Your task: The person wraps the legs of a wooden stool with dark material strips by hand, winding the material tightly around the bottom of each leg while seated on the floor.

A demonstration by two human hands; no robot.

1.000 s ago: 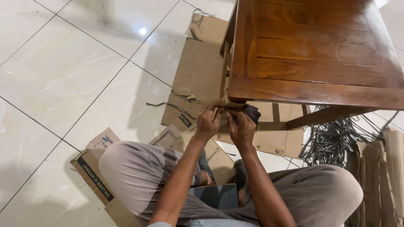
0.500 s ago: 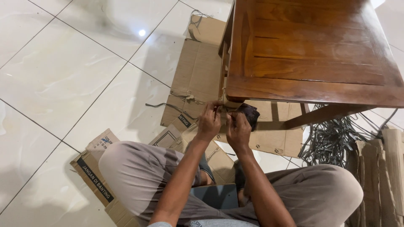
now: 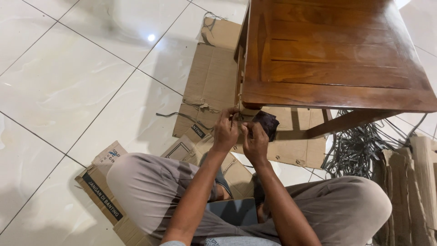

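Both hands meet at the near-left corner of the dark brown wooden desk (image 3: 337, 54), just under its front edge. Left hand (image 3: 226, 132): fingers pinched together on a thin dark strap (image 3: 233, 119) where it crosses the cardboard-wrapped desk leg (image 3: 248, 110); the exact grip is partly hidden. Right hand (image 3: 255, 141): touching the left, closed around a small dark maroon object (image 3: 267, 123) that sits just right of the leg, below the desk edge. The leg's long axis runs down from the corner toward the floor; it lies directly ahead of both hands, the left nearer to it. Outward from the corner: flattened brown cardboard sheets (image 3: 211, 82) on the white tiled floor (image 3: 68, 82) beneath and left of the desk; a heap of dark straps (image 3: 355, 150) to the right of the desk corner, beyond the person's knee.
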